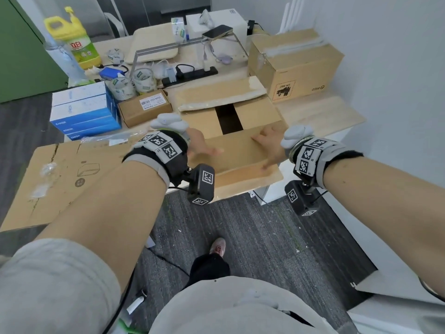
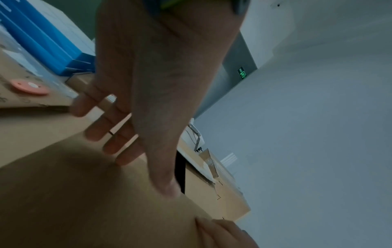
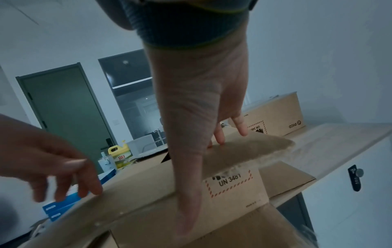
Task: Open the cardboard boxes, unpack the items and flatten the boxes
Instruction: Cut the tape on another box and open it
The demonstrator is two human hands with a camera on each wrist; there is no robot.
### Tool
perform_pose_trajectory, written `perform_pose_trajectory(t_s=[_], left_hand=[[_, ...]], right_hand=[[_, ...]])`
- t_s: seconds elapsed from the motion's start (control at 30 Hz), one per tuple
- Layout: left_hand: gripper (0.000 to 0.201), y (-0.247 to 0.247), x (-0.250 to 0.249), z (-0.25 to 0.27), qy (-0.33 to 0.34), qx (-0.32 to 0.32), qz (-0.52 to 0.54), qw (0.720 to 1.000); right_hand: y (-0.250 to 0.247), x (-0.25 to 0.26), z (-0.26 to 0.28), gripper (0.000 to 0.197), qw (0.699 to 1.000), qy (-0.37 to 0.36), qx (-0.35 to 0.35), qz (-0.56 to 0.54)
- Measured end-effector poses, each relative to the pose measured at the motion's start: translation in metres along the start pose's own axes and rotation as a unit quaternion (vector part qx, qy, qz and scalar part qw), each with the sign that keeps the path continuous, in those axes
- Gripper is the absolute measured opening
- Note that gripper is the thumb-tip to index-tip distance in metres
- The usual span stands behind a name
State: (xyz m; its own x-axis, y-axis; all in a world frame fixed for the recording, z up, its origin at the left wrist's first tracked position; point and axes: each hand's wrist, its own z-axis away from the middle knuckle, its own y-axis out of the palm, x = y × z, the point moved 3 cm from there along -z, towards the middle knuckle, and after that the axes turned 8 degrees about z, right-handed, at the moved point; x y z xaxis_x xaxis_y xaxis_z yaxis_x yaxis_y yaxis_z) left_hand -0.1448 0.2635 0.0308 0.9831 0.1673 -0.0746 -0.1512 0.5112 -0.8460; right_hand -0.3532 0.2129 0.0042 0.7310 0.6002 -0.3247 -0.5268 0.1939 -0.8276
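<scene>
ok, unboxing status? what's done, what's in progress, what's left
Done: one flattened box lies on the left, with blue item boxes stacked beside it. In hand: the left hand and right hand lie open on the near flap of the opened box; not yet flat. Left: the taped PICO box and the small labelled box look unopened.

Head view high, facing down; wrist views close along the hands, sharing the opened box (image 1: 231, 131).
</scene>
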Motion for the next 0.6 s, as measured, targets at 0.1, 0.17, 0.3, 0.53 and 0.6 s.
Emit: perform_pose_trajectory(t_s=[0.1,0.17,0.3,0.53,0.6], left_hand=[[0.051,-0.002,-0.001,-0.015,0.028,-0.046,-0.012,0.998],[0.063,0.001,0.006,-0.028,0.019,-0.036,-0.003,0.999],[0.072,0.009,0.009,-0.051,0.025,0.007,-0.03,0.999],[0.026,-0.003,0.007,-0.084,0.036,0.132,-0.009,0.991],[0.04,-0.006,0.011,-0.091,0.036,0.122,0.062,0.99]], right_hand=[[-0.006,0.002,-0.004,0.103,0.998,-0.02,-0.042,-0.052],[-0.015,0.002,-0.012,0.09,0.993,-0.012,-0.094,-0.068],[-0.016,0.007,-0.039,0.089,0.998,-0.022,-0.057,-0.034],[-0.041,0.0,-0.081,0.026,0.997,-0.074,0.007,-0.004],[-0.047,-0.001,-0.087,0.038,0.992,-0.094,0.082,-0.012]])
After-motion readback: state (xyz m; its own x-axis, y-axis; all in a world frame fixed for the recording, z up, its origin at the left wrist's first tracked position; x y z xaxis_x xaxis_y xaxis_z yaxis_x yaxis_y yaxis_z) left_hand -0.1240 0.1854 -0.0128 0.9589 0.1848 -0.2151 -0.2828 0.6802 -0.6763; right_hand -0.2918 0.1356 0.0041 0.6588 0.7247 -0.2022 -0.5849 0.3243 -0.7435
